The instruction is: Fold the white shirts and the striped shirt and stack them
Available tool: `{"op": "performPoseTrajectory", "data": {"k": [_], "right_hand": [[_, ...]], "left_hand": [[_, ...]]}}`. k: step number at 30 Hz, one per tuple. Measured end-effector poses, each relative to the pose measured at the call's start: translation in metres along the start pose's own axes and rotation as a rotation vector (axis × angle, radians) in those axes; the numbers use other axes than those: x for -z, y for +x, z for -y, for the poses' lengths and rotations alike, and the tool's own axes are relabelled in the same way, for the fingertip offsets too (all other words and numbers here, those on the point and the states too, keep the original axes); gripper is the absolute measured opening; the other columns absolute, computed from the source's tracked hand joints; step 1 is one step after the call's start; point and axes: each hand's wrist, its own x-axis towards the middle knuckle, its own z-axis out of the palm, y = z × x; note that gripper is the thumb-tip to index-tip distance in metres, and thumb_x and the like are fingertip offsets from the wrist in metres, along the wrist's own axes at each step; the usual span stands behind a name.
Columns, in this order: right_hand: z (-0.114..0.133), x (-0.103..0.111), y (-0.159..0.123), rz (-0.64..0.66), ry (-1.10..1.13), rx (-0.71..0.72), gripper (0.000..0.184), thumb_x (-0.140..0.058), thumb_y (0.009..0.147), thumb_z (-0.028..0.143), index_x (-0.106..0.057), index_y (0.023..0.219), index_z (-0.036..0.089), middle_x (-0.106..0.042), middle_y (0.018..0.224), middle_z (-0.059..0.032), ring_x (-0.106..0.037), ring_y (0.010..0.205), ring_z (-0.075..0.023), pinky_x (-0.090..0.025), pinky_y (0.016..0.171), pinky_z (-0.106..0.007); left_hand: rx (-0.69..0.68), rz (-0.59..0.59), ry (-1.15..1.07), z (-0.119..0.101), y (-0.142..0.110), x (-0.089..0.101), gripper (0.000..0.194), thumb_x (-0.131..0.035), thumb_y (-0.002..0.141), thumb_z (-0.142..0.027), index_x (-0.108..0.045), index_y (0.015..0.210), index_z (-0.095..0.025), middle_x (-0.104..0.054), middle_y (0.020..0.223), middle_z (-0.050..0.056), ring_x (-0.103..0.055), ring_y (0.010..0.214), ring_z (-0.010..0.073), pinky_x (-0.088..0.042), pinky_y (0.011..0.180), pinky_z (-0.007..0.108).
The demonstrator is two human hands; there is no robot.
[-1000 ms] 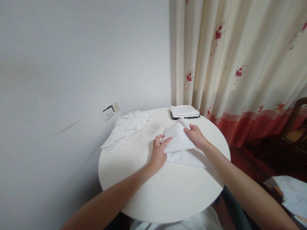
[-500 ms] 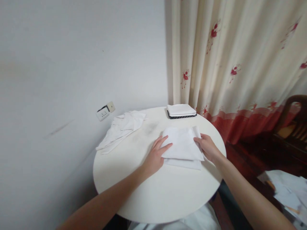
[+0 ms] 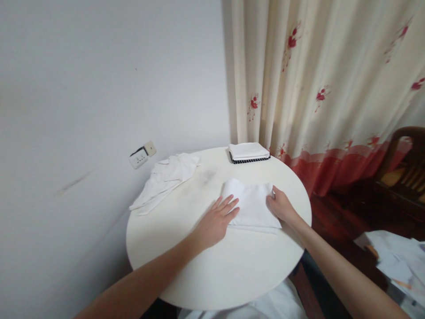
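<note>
A folded white cloth point(image 3: 253, 206) lies on the round white table point(image 3: 212, 279) in front of me. My left hand point(image 3: 215, 221) rests on its left side, palm down with the fingers spread. At the cloth's right edge, my right hand point(image 3: 281, 204) pinches the fabric between thumb and fingers. The cloth's far edge bulges up a little, and a lower layer shows as a thin strip along the near edge.
A crumpled white cloth point(image 3: 171, 177) lies at the table's left, by the wall. Folded white fabric point(image 3: 249, 151) sits on a black-and-white patterned piece point(image 3: 251, 160) at the back. A wooden chair point(image 3: 401, 173) and a pile of papers point(image 3: 395, 261) stand at right, before the curtain point(image 3: 299, 88).
The cloth's upper layer has come down toward me, covering more of the lower layer. My left hand now lies flatter on it; my right hand keeps its grip on the right edge.
</note>
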Motion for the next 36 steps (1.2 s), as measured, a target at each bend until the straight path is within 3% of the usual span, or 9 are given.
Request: {"op": "performPoseTrajectory", "data": {"k": [4,10,16,19,22,26,30,33,36], "right_hand": [[0.003,0.001,-0.002,0.027,-0.184,0.028,0.033,-0.048,0.087,0.020,-0.056,0.117,0.010,-0.071,0.111,-0.0207,-0.066,0.104,-0.0287,-0.048,0.089,-0.034],[0.010,0.001,-0.007,0.061,-0.212,0.054,0.029,-0.048,0.090,0.021,-0.055,0.117,0.013,-0.071,0.109,-0.0166,-0.066,0.103,-0.0257,-0.046,0.087,-0.030],[0.014,0.012,-0.015,0.054,-0.364,-0.047,0.057,-0.048,0.095,0.030,-0.038,0.144,0.003,-0.070,0.105,-0.0197,-0.067,0.096,-0.0289,-0.047,0.081,-0.034],[0.021,0.021,-0.013,-0.052,-0.454,-0.010,0.058,-0.044,0.097,0.028,-0.037,0.148,0.003,-0.066,0.116,-0.0234,-0.063,0.107,-0.0322,-0.048,0.087,-0.039],[0.036,0.018,-0.006,-0.184,-0.480,0.151,0.053,-0.036,0.097,0.022,-0.042,0.146,0.004,-0.051,0.140,-0.0264,-0.050,0.128,-0.0342,-0.044,0.101,-0.044],[0.058,-0.010,-0.008,0.002,-0.513,0.358,0.056,-0.034,0.099,0.027,-0.040,0.150,0.004,-0.033,0.159,-0.0216,-0.026,0.148,-0.0317,-0.025,0.118,-0.049],[0.055,-0.031,-0.017,0.228,-0.595,0.238,0.066,-0.032,0.101,0.044,-0.032,0.155,0.006,-0.022,0.164,-0.0200,-0.011,0.154,-0.0316,-0.010,0.121,-0.053],[0.045,-0.034,-0.017,0.253,-0.626,0.168,0.072,-0.030,0.101,0.051,-0.028,0.156,0.004,-0.019,0.165,-0.0222,-0.010,0.154,-0.0322,-0.008,0.121,-0.051],[0.039,-0.033,-0.014,0.239,-0.642,0.176,0.073,-0.030,0.101,0.051,-0.027,0.156,0.003,-0.018,0.165,-0.0227,-0.010,0.154,-0.0325,-0.008,0.121,-0.051]], "left_hand": [[0.023,-0.003,-0.022,0.004,-0.001,0.001,0.069,-0.046,0.079,0.003,-0.050,0.144,-0.019,-0.036,0.161,0.004,-0.020,0.153,0.0225,-0.022,0.125,0.048],[0.040,-0.052,-0.067,0.010,-0.002,0.003,0.067,-0.047,0.078,0.002,-0.053,0.142,-0.019,-0.040,0.158,0.004,-0.024,0.152,0.0214,-0.027,0.125,0.046],[0.017,-0.021,-0.052,0.011,-0.003,0.000,0.064,-0.050,0.078,0.000,-0.057,0.139,-0.021,-0.040,0.158,0.002,-0.025,0.151,0.0231,-0.026,0.124,0.047],[0.008,-0.022,-0.059,0.011,-0.002,0.000,0.066,-0.052,0.078,0.000,-0.058,0.138,-0.027,-0.038,0.160,0.001,-0.027,0.151,0.0235,-0.028,0.123,0.047],[-0.014,-0.035,-0.052,0.009,0.001,0.004,0.066,-0.053,0.078,0.000,-0.060,0.137,-0.031,-0.037,0.160,0.001,-0.027,0.151,0.0241,-0.024,0.124,0.050],[-0.039,-0.018,-0.038,0.005,0.003,0.008,0.061,-0.053,0.082,-0.003,-0.060,0.136,-0.030,-0.040,0.159,0.002,-0.028,0.150,0.0237,-0.020,0.125,0.050],[-0.031,0.030,-0.078,0.004,-0.003,0.016,0.055,-0.054,0.087,-0.011,-0.058,0.139,-0.028,-0.044,0.156,0.002,-0.031,0.149,0.0244,-0.020,0.124,0.050],[-0.052,0.034,-0.178,0.006,0.005,0.029,0.045,-0.054,0.093,-0.024,-0.059,0.138,-0.028,-0.050,0.152,0.002,-0.038,0.145,0.0247,-0.016,0.125,0.052],[-0.016,-0.050,-0.263,0.012,0.036,0.039,0.040,-0.039,0.103,-0.029,-0.059,0.137,-0.025,-0.054,0.148,0.002,-0.044,0.141,0.0179,-0.021,0.124,0.043]]}}
